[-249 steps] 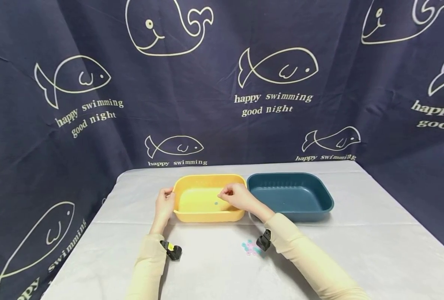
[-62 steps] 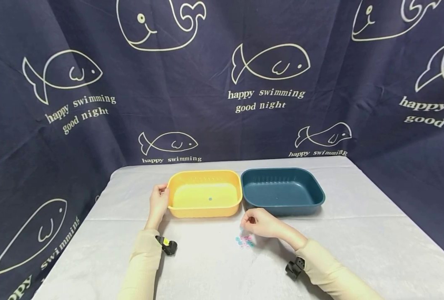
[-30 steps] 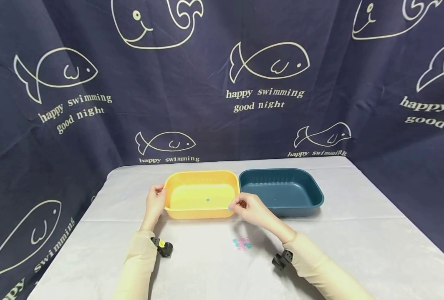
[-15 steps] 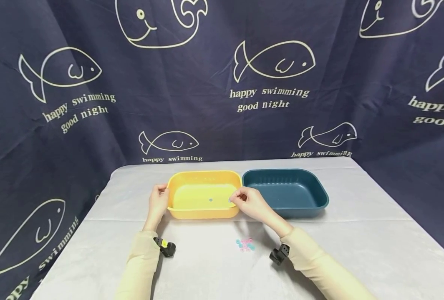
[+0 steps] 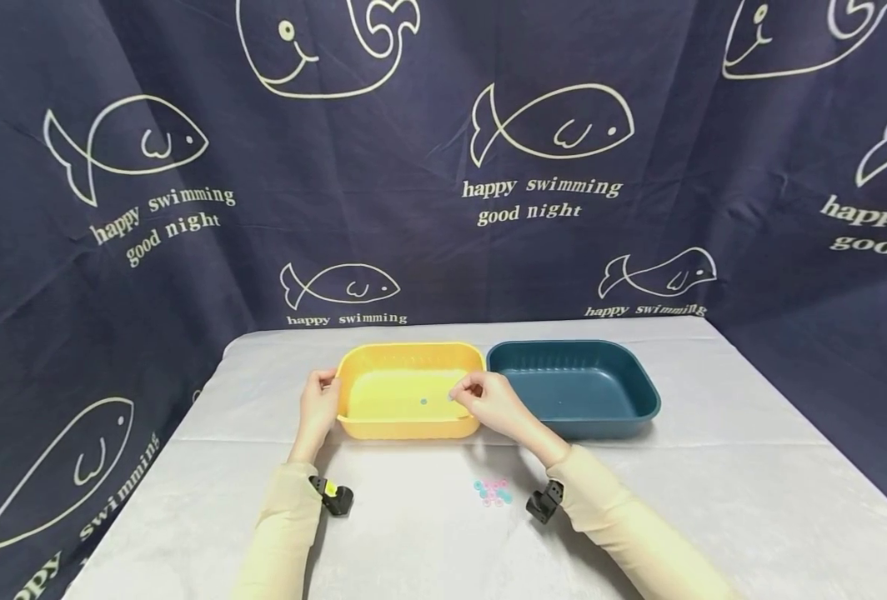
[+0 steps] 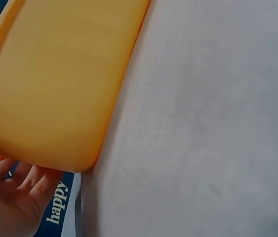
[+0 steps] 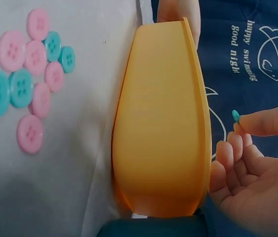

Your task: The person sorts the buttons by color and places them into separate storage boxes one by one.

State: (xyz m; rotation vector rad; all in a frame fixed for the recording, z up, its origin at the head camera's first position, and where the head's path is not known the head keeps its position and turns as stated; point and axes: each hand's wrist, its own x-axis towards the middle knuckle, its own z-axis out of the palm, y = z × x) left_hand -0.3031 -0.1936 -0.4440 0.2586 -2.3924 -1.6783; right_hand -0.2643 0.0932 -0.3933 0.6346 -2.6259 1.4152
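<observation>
A small turquoise button (image 7: 236,116) is pinched between thumb and finger of my right hand (image 5: 487,402), held over the right part of the yellow basin (image 5: 413,428). At the basin's left end, my left hand (image 5: 319,407) grips the side; in the left wrist view its fingers (image 6: 22,180) go behind the end wall. On the basin floor lies one small blue-green button (image 5: 423,402). In front of the basins, a cluster of several pink and turquoise four-hole buttons (image 5: 493,492) lies on the cloth.
A dark teal basin (image 5: 574,427) stands against the yellow one on the right. Both sit on a pale grey cloth-covered table (image 5: 413,533). A navy curtain (image 5: 443,250) with fish drawings hangs behind and on the sides.
My right hand has picked a turquoise button from the cluster and carried it up and left, over the yellow basin. My left hand keeps its place at the basin's left end.
</observation>
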